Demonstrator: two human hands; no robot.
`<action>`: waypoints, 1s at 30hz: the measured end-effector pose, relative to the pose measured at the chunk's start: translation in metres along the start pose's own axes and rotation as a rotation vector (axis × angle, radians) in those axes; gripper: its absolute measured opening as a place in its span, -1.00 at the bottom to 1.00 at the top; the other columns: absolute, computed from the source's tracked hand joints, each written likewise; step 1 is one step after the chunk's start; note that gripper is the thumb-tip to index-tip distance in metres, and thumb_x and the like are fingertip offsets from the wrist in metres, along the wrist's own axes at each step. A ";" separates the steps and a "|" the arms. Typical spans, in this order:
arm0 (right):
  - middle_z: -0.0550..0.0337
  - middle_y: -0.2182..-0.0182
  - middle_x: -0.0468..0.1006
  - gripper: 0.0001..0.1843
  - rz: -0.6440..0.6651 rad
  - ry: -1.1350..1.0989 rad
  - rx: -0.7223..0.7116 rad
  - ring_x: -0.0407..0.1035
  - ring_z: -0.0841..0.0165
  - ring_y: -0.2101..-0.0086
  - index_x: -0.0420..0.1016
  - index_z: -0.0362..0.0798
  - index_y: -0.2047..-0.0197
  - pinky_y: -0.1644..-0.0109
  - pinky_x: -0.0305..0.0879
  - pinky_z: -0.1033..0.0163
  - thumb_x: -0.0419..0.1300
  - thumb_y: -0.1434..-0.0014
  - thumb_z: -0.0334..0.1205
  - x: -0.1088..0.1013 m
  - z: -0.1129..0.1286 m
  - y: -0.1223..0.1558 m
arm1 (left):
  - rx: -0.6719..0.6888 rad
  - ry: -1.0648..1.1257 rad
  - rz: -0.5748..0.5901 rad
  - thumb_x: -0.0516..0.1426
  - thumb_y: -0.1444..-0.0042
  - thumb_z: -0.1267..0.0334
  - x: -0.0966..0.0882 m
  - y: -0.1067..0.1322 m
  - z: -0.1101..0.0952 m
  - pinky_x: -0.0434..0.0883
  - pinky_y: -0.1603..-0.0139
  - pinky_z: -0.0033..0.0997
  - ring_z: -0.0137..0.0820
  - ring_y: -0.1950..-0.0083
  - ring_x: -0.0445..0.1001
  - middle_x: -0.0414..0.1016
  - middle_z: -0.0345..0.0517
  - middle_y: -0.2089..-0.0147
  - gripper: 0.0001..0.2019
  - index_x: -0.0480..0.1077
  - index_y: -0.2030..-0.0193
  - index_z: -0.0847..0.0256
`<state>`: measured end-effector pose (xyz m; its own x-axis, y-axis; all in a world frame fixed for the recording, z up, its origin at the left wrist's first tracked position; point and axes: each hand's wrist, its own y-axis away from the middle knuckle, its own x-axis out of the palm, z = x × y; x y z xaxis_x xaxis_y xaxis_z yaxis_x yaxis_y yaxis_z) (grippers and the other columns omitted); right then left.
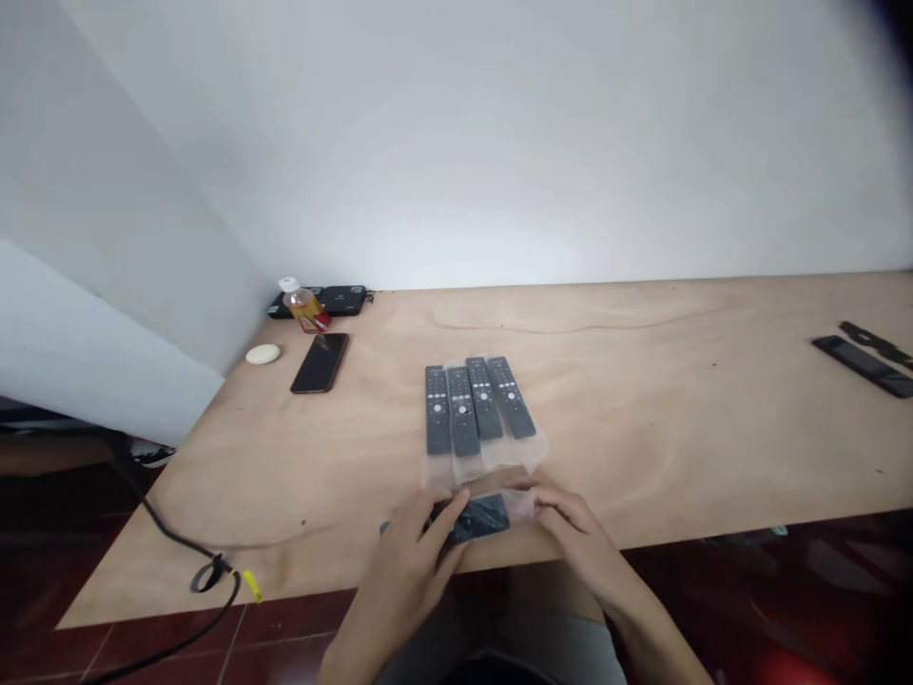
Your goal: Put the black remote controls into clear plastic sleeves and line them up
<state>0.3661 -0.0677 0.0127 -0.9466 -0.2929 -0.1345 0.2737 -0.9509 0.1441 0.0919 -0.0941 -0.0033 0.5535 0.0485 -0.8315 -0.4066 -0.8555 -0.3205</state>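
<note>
A dark remote control [482, 518] in a clear plastic sleeve lies sideways at the table's front edge. My left hand [422, 538] is closed over its left part, hiding most of the buttons. At the other end, my right hand [569, 518] pinches the loose end of the plastic sleeve [520, 505]. Just beyond my hands, several black remote controls [463, 411] lie side by side in a row, buttons up. Each sits in a thin translucent sleeve whose slack end points toward me.
On the left are a phone [320, 362], a white oval object [263, 354], a bottle [306, 309] and black boxes [343, 300]. A dark phone-like device [864, 365] lies far right beside a dark flat strip [877, 342]. A black cable [177, 538] crosses the left front corner.
</note>
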 end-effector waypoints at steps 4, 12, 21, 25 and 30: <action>0.02 -0.04 0.74 -0.68 -0.022 -0.015 -0.051 0.59 0.00 -0.10 0.77 0.06 0.06 -0.31 0.46 -0.12 0.29 -0.46 0.10 0.006 0.005 -0.007 | 0.042 0.003 -0.041 0.15 -0.47 0.36 -0.001 -0.004 0.000 0.61 -0.21 -0.06 -0.10 -0.25 0.56 0.52 0.16 -0.24 -0.44 0.26 -0.56 0.05; -0.01 -0.14 0.68 -0.71 -0.032 0.011 -0.021 0.54 -0.02 -0.19 0.80 0.06 0.23 -0.38 0.39 -0.13 0.47 -0.30 0.11 0.013 0.004 -0.006 | 0.067 0.017 -0.006 0.15 -0.47 0.37 0.002 -0.005 0.001 0.61 -0.21 -0.05 -0.11 -0.24 0.56 0.53 0.17 -0.25 -0.42 0.25 -0.57 0.01; -0.06 -0.14 0.68 -0.61 -0.163 -0.094 0.032 0.54 -0.04 -0.18 0.81 0.02 0.29 -0.33 0.46 -0.13 0.59 -0.12 0.19 -0.018 -0.017 0.006 | 0.006 0.149 0.063 0.23 -0.43 0.30 -0.009 -0.005 0.022 0.62 -0.23 -0.07 -0.14 -0.22 0.58 0.55 0.05 -0.22 -0.49 0.38 -0.47 -0.08; -0.04 0.00 0.75 -0.58 -0.343 -0.183 0.116 0.59 0.01 -0.06 0.78 0.01 0.11 -0.22 0.53 -0.06 0.54 -0.19 0.18 -0.043 -0.031 0.014 | -0.066 0.133 0.106 0.25 -0.43 0.21 -0.023 0.006 0.036 0.62 -0.23 -0.07 -0.12 -0.23 0.58 0.52 0.02 -0.25 -0.51 0.40 -0.46 -0.12; 0.05 0.02 0.73 -0.43 -0.441 -0.171 0.057 0.59 0.13 0.10 0.60 0.12 -0.30 0.07 0.55 0.11 0.42 -0.32 0.16 -0.073 -0.040 0.023 | -0.052 0.005 0.195 0.13 -0.52 0.18 -0.046 0.013 0.058 0.61 -0.18 -0.17 -0.19 -0.17 0.57 0.56 -0.03 -0.19 -0.65 0.48 -0.37 -0.10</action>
<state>0.4483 -0.0726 -0.0129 -0.9862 0.1622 -0.0324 -0.1654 -0.9725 0.1639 0.0186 -0.0779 0.0045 0.4719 -0.1228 -0.8731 -0.4682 -0.8740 -0.1301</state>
